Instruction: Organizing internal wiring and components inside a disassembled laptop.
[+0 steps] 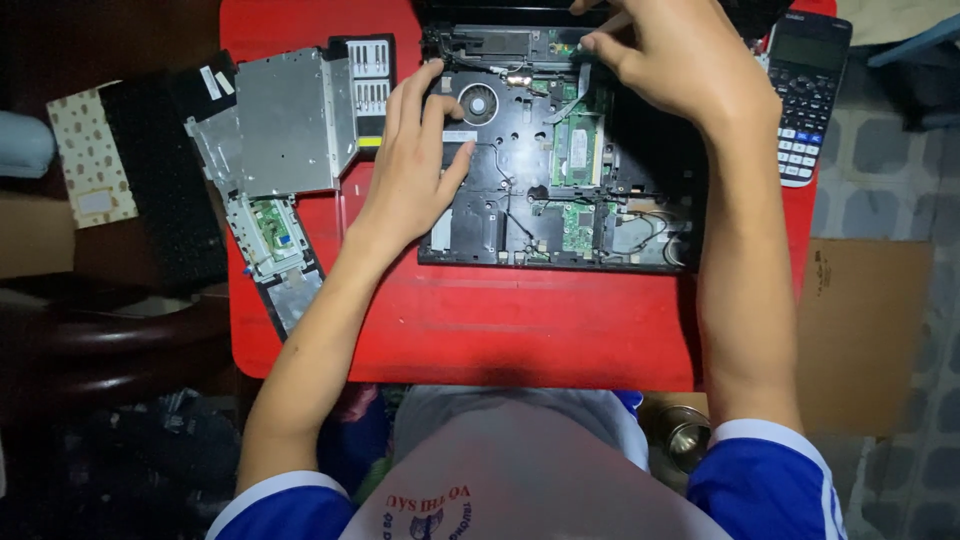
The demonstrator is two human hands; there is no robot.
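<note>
An opened black laptop base lies on a red table, its fan, green memory board and wires exposed. My left hand rests flat on the base's left part, fingers spread beside the fan, holding nothing. My right hand is at the base's far edge, with its fingertips pinched on a small part or cable near the top; what it pinches is too small to tell.
A removed grey metal cover and palm-rest panel lie left of the laptop. A black keyboard lies further left, off the table's edge. A dark calculator sits at the right. A brown cardboard sheet lies on the floor.
</note>
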